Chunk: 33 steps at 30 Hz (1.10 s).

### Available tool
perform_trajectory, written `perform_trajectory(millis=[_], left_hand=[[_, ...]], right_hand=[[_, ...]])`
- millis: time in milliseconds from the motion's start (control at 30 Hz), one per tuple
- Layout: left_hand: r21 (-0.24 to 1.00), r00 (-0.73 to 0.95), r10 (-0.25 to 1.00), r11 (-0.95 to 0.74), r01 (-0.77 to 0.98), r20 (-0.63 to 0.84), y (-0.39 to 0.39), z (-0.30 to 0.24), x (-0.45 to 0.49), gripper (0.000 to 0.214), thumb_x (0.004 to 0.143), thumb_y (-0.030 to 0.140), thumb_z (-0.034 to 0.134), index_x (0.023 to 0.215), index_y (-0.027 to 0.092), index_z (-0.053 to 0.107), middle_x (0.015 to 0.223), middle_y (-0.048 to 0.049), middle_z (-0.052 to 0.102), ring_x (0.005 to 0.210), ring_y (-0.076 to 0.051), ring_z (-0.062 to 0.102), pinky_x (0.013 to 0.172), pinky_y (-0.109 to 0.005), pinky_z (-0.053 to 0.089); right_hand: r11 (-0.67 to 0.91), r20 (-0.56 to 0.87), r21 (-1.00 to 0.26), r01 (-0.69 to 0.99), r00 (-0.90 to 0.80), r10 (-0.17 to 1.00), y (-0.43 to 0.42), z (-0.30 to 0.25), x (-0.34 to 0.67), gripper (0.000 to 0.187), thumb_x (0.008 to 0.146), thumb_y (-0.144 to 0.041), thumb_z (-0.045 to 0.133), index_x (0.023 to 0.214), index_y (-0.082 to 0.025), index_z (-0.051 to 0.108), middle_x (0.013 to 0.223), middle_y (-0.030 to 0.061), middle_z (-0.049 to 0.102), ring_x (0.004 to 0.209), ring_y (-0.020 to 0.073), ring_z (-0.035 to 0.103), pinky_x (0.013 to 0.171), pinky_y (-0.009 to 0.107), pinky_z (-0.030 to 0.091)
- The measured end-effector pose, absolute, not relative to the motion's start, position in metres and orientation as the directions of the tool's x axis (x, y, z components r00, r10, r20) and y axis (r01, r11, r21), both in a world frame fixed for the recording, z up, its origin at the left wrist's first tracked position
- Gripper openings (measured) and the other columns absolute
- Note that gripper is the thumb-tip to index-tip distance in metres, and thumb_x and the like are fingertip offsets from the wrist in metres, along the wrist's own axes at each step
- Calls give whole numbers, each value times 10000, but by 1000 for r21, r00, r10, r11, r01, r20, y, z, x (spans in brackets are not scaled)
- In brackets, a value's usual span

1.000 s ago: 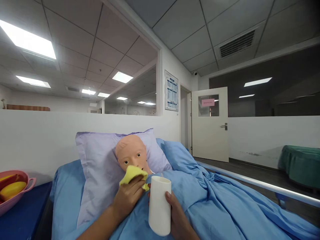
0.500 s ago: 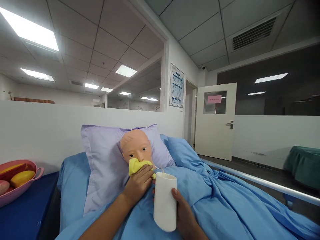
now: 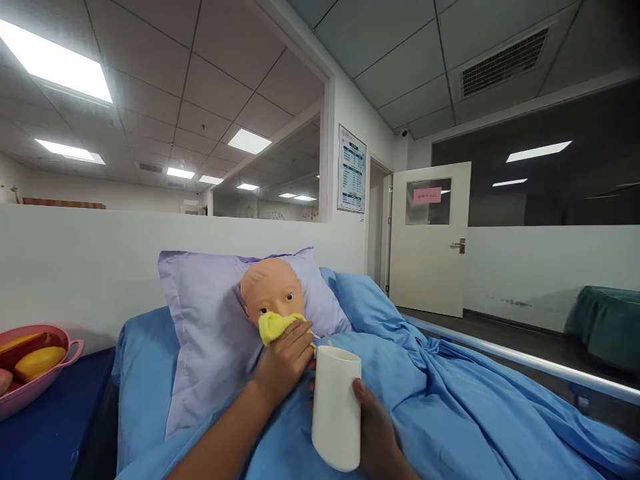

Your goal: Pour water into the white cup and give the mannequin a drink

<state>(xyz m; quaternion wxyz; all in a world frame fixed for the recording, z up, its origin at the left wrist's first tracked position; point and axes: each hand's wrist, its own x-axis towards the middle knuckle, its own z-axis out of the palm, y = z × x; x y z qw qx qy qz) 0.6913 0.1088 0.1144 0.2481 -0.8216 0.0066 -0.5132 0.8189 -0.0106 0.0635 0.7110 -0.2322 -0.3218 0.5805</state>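
Note:
A manikin head (image 3: pixel 273 285) lies on a lilac pillow (image 3: pixel 210 327) in a bed under a blue sheet (image 3: pixel 440 400). My left hand (image 3: pixel 285 363) is closed on a yellow cloth (image 3: pixel 278 326) and presses it against the manikin's mouth and chin. My right hand (image 3: pixel 375 433) grips a tall white cup (image 3: pixel 336 407) upright, just in front of the manikin's chest and close beside my left hand. The lower face of the manikin is hidden by the cloth.
A pink bowl (image 3: pixel 43 385) with yellow fruit sits on a dark blue surface at the left. A metal bed rail (image 3: pixel 525 363) runs along the right side. Behind stand a white partition wall, a white door (image 3: pixel 430 240) and a green-covered bed (image 3: pixel 605 323).
My left hand has shifted the yellow cloth slightly right across the manikin's mouth. The cup in my right hand has drifted a little right and lower in view.

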Motion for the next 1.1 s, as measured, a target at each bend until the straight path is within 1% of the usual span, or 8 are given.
perform_trajectory(millis=[133,300,500,633,700,867,1000,1100], left_hand=[[-373,479,-216,-891,260,851,115,80,695,216,972,122,416,940,118,630,882,-61,680,1082,-184,628,1069,-416,503],[-265,503,-173,-957,117,847,99,80,671,275,984,152,402,794,154,601,823,-42,650,949,-143,622,1055,-388,502],[-369,508,-262,-921,122,821,90,134,675,264,961,126,447,741,170,586,831,-20,651,1069,-158,587,1118,-445,428],[-507,565,-331,-842,185,756,103,133,693,314,971,132,402,703,162,562,723,-14,591,847,-142,599,1063,-381,478],[-490,587,-292,-846,209,755,108,120,696,320,978,131,370,720,160,556,713,-11,572,780,-135,579,1050,-354,484],[-329,613,-162,-929,170,773,110,88,682,340,1001,166,321,746,173,545,748,-18,586,786,-132,575,1005,-331,506],[-409,629,-279,-910,68,726,101,91,668,346,997,155,351,715,170,551,722,-20,600,793,-128,600,961,-329,531],[-519,618,-374,-852,65,691,90,118,665,268,968,127,445,735,161,573,830,-36,670,1039,-159,622,1069,-380,465]], right_hand=[[227,200,-712,-665,118,973,-14,68,818,587,651,-576,770,1060,-166,677,942,139,733,846,326,684,762,473,547],[202,198,-703,-681,85,976,-14,67,817,573,688,-608,719,1044,-160,702,925,138,736,777,312,687,762,485,545],[208,170,-699,-684,124,978,-9,64,817,608,680,-645,687,1047,-160,711,890,151,733,821,355,688,759,518,546],[188,95,-712,-677,172,981,-12,66,818,605,637,-637,733,1031,-178,712,829,131,737,834,367,690,746,514,551],[174,85,-716,-676,163,983,-14,68,818,590,643,-645,727,984,-163,717,836,136,738,839,360,691,744,503,554],[167,144,-724,-669,91,985,-18,70,818,598,672,-646,699,1000,-146,713,913,150,738,808,332,695,737,476,555],[203,194,-708,-677,90,977,-12,67,821,580,719,-617,673,1055,-145,692,906,137,740,756,297,695,743,459,556],[218,182,-682,-698,127,975,-9,65,824,589,711,-605,679,1069,-137,687,874,143,738,789,317,696,774,482,549]])
